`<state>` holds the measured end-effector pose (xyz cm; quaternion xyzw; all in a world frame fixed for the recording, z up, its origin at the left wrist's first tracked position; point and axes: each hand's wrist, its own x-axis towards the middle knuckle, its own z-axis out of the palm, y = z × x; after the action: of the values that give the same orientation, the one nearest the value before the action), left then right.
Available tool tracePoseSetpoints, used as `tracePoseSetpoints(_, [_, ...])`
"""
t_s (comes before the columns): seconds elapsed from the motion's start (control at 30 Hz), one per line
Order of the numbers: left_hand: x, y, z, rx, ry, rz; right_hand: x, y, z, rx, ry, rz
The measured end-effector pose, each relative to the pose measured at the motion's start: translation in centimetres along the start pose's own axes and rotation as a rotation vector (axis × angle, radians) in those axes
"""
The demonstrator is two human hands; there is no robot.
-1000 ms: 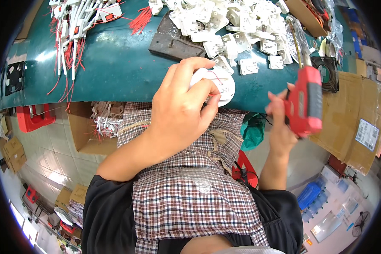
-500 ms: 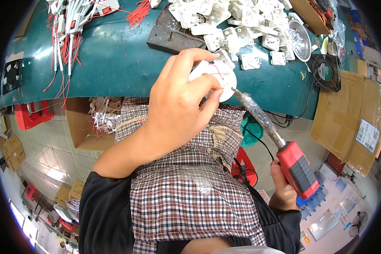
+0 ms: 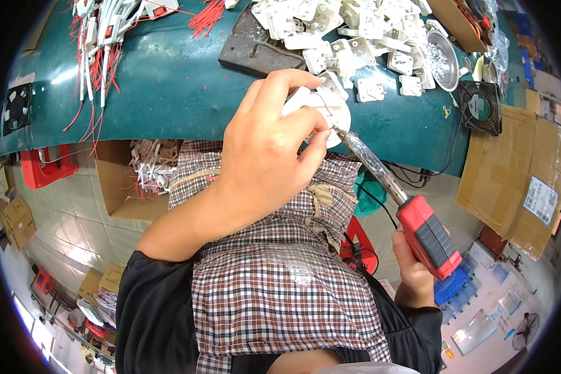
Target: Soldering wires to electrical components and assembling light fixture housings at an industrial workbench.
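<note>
A round white part is held by the left hand above the near edge of the bench; whether it is also rested on the bench cannot be told. Fingers of this hand are closed on it: one is stretched toward the far side, while thumb and another finger are brought together over its face; anything pinched there is hidden. A thin red wire is seen curving over the white face. The soldering iron is gripped by the right hand, fingers wrapped about the red and black handle and largely covered by it; the tip is placed at the part's face, contact not resolved. Handling, as judged: the part is taken to be light, stiff plastic, smooth enough to slip if pinched loosely, and liable to soften under heat. The wire is expected to be flexible and its joint fragile, so it should not be tugged. The part is best held by the rim, away from the tip; the iron, front-heavy by estimate, only by its handle.
</note>
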<state>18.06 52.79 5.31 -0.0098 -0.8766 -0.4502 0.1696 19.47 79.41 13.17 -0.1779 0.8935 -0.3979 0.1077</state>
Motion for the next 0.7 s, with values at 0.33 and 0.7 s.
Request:
tracePoseSetpoints(0.33, [0.2,0.0,0.0,0.013,0.002,0.007,0.8,-0.4,-0.5,-0.056,-0.055,-0.042])
tracePoseSetpoints(0.7, [0.2,-0.1,0.1,0.011,0.01,0.022,-0.9,-0.5,-1.6,-0.011,0.111,0.035])
